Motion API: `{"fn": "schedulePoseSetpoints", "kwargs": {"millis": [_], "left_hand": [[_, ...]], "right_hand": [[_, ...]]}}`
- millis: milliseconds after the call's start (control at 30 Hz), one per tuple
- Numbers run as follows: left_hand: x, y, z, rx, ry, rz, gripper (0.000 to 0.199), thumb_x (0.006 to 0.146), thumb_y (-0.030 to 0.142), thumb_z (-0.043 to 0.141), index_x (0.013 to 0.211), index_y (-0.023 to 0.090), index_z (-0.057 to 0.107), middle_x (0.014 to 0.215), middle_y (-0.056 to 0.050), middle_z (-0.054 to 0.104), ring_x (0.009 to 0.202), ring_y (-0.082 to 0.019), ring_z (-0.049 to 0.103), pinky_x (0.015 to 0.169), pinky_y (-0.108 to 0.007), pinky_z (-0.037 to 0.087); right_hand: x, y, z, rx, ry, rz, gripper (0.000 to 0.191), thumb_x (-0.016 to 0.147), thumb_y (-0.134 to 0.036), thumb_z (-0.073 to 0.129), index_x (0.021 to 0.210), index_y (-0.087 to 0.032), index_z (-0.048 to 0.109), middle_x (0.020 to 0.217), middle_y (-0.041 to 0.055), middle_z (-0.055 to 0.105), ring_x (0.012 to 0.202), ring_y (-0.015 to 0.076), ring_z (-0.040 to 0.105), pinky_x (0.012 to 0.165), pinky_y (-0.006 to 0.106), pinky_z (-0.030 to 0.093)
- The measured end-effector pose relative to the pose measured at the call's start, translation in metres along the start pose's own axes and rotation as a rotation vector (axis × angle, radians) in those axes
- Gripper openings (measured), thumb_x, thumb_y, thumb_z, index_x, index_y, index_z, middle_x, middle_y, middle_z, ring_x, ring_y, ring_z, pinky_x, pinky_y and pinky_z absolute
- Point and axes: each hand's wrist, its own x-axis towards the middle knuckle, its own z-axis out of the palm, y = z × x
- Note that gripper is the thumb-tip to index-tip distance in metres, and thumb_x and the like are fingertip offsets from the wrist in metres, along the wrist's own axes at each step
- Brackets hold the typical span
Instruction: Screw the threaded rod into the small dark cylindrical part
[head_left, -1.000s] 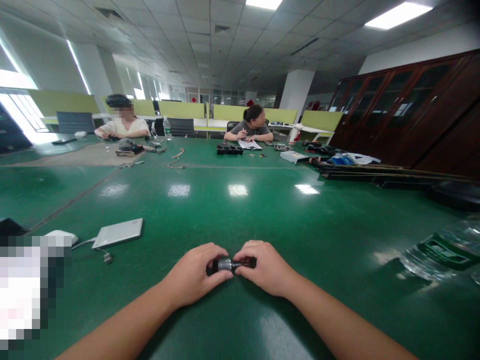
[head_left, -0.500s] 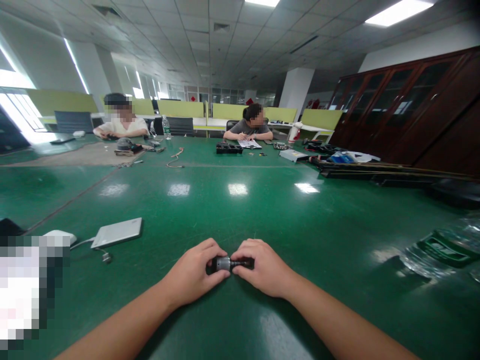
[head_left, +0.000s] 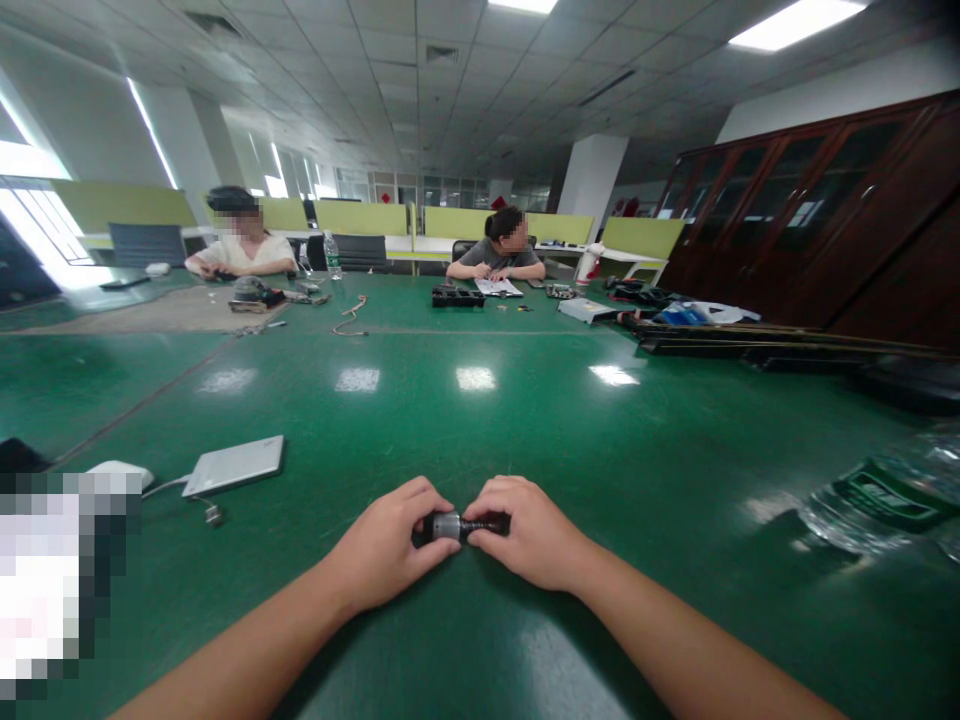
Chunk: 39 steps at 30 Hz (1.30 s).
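Observation:
Low over the green table [head_left: 420,420], both my hands meet on one small part lying crosswise between them. Its left portion is a short silver metal cylinder [head_left: 446,527] with a dark end; from its right side runs a thin dark ribbed shaft [head_left: 477,525]. My left hand [head_left: 390,545] is closed around the cylinder, thumb below and fingers above. My right hand [head_left: 529,535] pinches the ribbed shaft near the cylinder, its thumb and fingertips almost reaching my left ones. The shaft's far end is partly hidden by my right palm.
A silver flat box with a cable [head_left: 234,466] lies to the left, beside a blurred-out screen [head_left: 37,580]. Large water bottles [head_left: 877,500] lie at right. Across the table sit two people [head_left: 244,240], with a black tray [head_left: 457,297] and long dark bars [head_left: 750,345] nearby.
Both hands stay in place on the part. At most, my right fingers have shifted very slightly on the shaft.

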Motion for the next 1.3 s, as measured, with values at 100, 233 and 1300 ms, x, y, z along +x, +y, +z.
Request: {"fn": "schedulePoseSetpoints", "kwargs": {"millis": [100, 233, 1300], "left_hand": [[0.000, 0.000, 0.000, 0.001, -0.002, -0.001, 0.021, 0.085, 0.026, 0.069, 0.104, 0.020, 0.066, 0.093, -0.002, 0.059, 0.079, -0.017, 0.058, 0.071, -0.028, 0.046], [0.000, 0.001, -0.001, 0.004, -0.004, -0.009, 0.021, 0.084, 0.026, 0.069, 0.104, 0.020, 0.066, 0.094, -0.002, 0.060, 0.079, -0.017, 0.058, 0.072, -0.028, 0.046], [0.000, 0.001, -0.002, 0.017, 0.000, -0.010, 0.020, 0.085, 0.029, 0.068, 0.103, 0.020, 0.067, 0.090, -0.002, 0.059, 0.077, -0.017, 0.057, 0.071, -0.028, 0.046]], "right_hand": [[0.001, 0.001, -0.001, -0.003, -0.001, 0.001, 0.011, 0.075, -0.017, 0.074, 0.085, -0.022, 0.073, 0.079, 0.0002, 0.068, 0.078, 0.0163, 0.059, 0.077, 0.031, 0.040], [0.001, 0.001, -0.003, -0.001, -0.005, 0.004, 0.012, 0.074, -0.016, 0.074, 0.084, -0.022, 0.073, 0.078, -0.0006, 0.067, 0.077, 0.0156, 0.059, 0.076, 0.030, 0.040], [0.000, 0.009, -0.015, -0.017, -0.031, 0.040, 0.009, 0.070, -0.018, 0.077, 0.077, -0.021, 0.072, 0.071, -0.0024, 0.064, 0.070, 0.0140, 0.059, 0.074, 0.030, 0.041]]}}
